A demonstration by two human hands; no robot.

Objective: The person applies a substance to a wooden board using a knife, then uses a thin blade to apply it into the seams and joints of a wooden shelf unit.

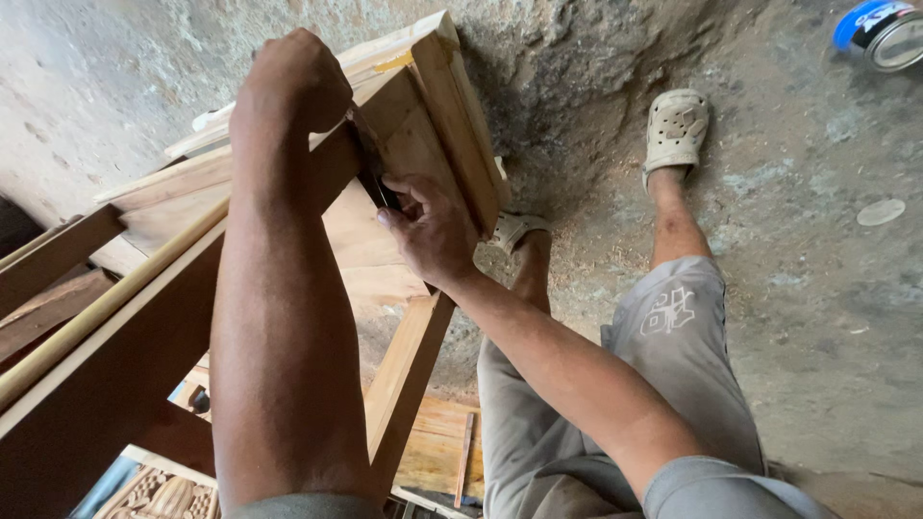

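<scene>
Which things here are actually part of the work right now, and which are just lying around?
In use:
left hand gripping the wooden frame
right hand holding a thin dark tool against the frame

Lying about:
tin can on the floor
carved wooden panel
loose boards below

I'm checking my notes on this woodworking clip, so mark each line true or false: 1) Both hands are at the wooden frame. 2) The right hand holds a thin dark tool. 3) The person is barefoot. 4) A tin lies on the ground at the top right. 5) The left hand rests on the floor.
1) True: the left hand and the right hand are both at the wooden frame.
2) True: a thin dark tool is pinched in its fingers.
3) False: the person wears pale clogs.
4) True: a tin lies there.
5) False: it grips the frame's top.
</scene>
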